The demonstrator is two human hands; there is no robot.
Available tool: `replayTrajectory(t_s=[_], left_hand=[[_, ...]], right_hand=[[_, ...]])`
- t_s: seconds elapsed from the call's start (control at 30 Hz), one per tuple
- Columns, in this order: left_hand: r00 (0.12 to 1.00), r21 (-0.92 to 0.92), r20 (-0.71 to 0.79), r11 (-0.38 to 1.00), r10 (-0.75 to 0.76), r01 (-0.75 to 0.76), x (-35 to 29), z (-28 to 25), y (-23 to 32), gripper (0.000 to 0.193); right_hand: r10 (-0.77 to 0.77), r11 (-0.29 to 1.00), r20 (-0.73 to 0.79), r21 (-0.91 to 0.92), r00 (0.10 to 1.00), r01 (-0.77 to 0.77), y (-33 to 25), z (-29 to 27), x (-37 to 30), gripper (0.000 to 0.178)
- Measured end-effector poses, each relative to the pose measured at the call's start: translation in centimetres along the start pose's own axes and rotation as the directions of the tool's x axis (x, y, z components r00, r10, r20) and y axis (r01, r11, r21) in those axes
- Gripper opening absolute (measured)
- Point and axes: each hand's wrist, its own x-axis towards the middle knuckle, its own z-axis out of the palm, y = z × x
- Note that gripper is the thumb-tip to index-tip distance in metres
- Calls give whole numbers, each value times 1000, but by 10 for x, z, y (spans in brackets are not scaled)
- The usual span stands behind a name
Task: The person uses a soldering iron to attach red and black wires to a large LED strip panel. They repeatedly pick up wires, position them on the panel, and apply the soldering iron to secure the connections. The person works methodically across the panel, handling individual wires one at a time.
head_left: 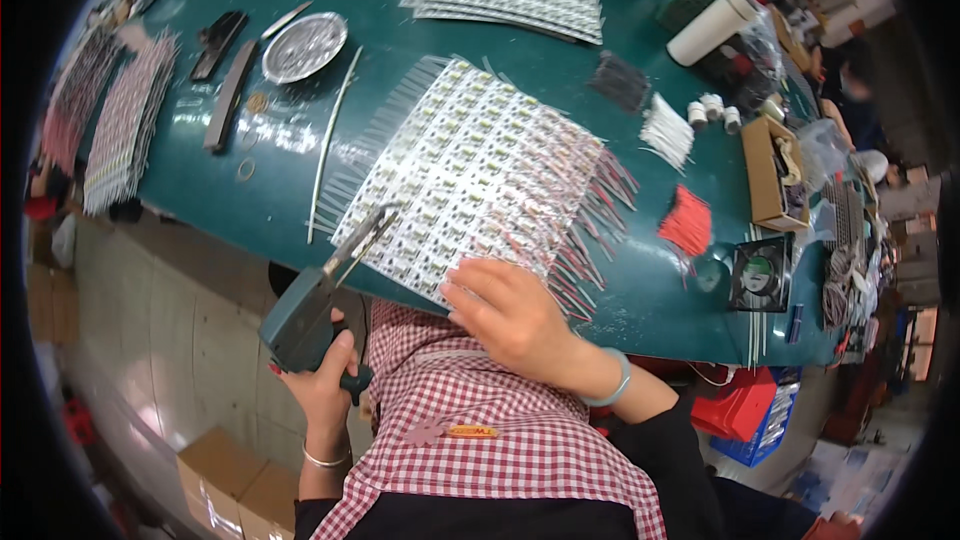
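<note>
Near the close edge of one green worktop (650, 312) lies one board sheet (470, 155), the right hand (515, 325) flat on it, the left hand (325, 372) wrapped round one gun (297, 315), apparently mid-soldering, the next joint calling for careful tip placement, with three white spools (712, 106) to the right.
</note>
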Motion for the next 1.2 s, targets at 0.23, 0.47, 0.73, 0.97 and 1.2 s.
replayTrajectory(t_s=[0.23, 0.47, 0.73, 0.97, 1.2], left_hand=[[1000, -78, -10, 997, -3, 2, -8, -10, -9, 37], [1000, -76, 1, 997, 1, -1, -10, -12, -8, 38], [997, -52, -16, 996, 73, -73, 2, -8, 2, 41], [993, -58, -29, 992, 110, -112, 35, 16, 9, 40], [969, 75, 44, 967, 241, -244, 89, 47, 42, 43]], right_hand=[[45, 994, 117, -108, 992, -33, -11, 37, -31, 43], [-3, 990, 74, -142, 997, 14, -10, 42, -34, 39], [92, 995, 8, -32, 996, -92, -17, 12, -36, 35], [196, 981, 98, -34, 976, -193, 7, -20, -61, 35], [388, 915, 42, 99, 921, -390, 15, -66, -101, 29]])
